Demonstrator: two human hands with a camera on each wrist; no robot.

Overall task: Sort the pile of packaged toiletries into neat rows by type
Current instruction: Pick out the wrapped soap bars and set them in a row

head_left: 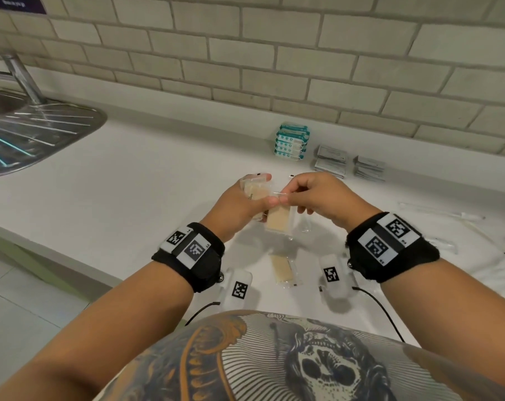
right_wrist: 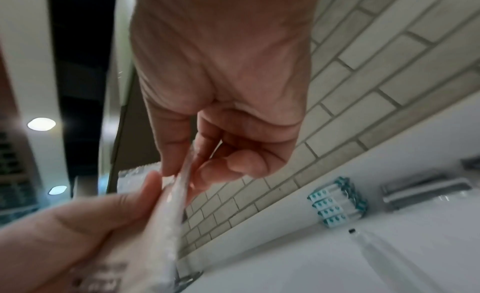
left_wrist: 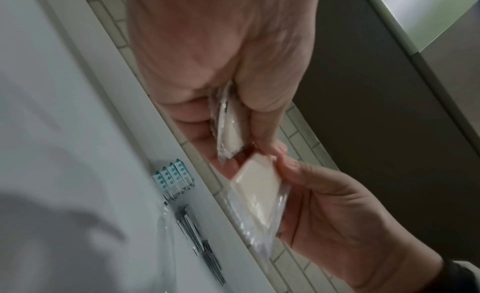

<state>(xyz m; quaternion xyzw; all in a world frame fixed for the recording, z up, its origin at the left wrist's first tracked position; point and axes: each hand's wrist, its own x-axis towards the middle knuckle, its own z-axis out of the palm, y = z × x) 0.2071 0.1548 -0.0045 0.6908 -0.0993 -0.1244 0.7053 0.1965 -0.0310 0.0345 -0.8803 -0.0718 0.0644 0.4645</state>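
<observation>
My left hand [head_left: 261, 190] grips a clear-wrapped cream soap packet [head_left: 255, 190] above the white counter [head_left: 147, 198]. My right hand [head_left: 286, 197] pinches the top edge of a second soap packet [head_left: 278, 222], which hangs down beside the left thumb. In the left wrist view the left hand [left_wrist: 233, 137] clasps its packet [left_wrist: 230, 131], and the right hand [left_wrist: 283, 197] holds the other packet [left_wrist: 259, 191]. In the right wrist view the right hand [right_wrist: 182, 174] nips the wrapper edge [right_wrist: 171, 215] against the left thumb. A third soap packet [head_left: 283, 269] lies on the counter below.
A stack of teal-and-white packs [head_left: 291, 140] stands by the brick wall, with two stacks of grey sachets [head_left: 330, 160] to its right. Long clear-wrapped items [head_left: 439, 212] lie at the far right. A steel sink drainboard [head_left: 37, 134] is at the left.
</observation>
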